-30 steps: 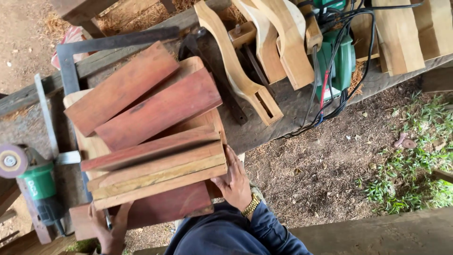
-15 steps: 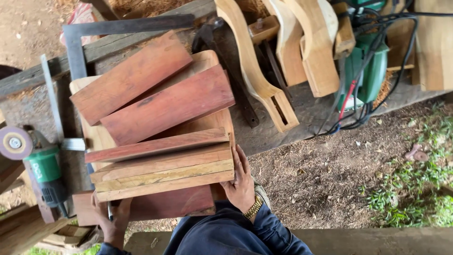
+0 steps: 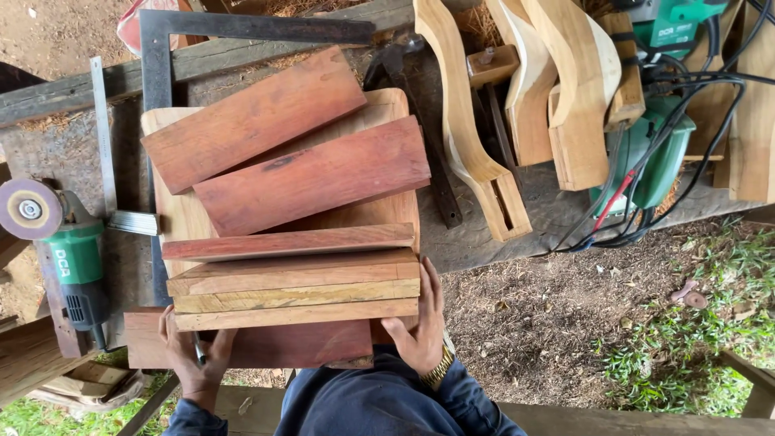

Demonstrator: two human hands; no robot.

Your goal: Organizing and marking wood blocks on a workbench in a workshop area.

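Two hands grip the near end of a stack of boards (image 3: 295,282): your left hand (image 3: 194,355) clamps the corner at 7 o'clock, fingers curled up over the edge of the lowest red board (image 3: 258,345), with a thin dark tool, perhaps a pencil, caught between them; your right hand (image 3: 420,323) presses flat against the stack's end at 5 o'clock, thumb over the near edge, a gold watch (image 3: 440,373) on the wrist. The hands sit well apart, one at each near corner. The stack lies at the middle of the bench (image 3: 549,210), three pale boards and a thin red one on edge, and beyond them, toward 12 o'clock, two wide red planks (image 3: 311,173) lie askew on a pale panel (image 3: 182,218). At 9 o'clock a green angle grinder (image 3: 69,258) rests on the bench, just beside a steel square (image 3: 157,81) that runs up to 11 o'clock. At 1 o'clock lie curved pale chair legs (image 3: 468,137), and at 2 o'clock a green power tool (image 3: 658,153) tangled in black cables (image 3: 694,89). Bare dirt and grass (image 3: 686,355) show at 4 o'clock.
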